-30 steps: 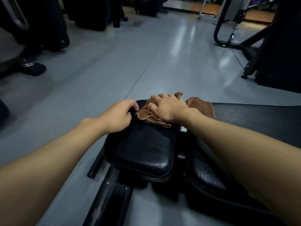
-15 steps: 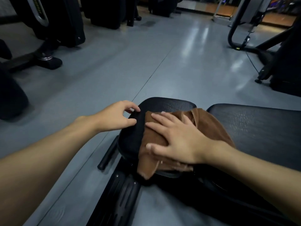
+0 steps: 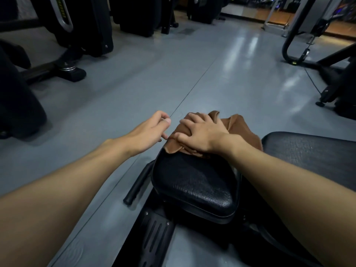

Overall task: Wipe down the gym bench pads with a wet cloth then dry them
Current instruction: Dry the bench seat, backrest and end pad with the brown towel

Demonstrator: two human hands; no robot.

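Right hand [image 3: 200, 134] and cloth [image 3: 242, 128] over pad [image 3: 194, 182]'s far end

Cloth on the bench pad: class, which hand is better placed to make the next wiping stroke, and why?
Right. The right hand grips the cloth on the far end of the seat pad, ready to pull it across. The left hand hangs beside the pad, holding nothing.
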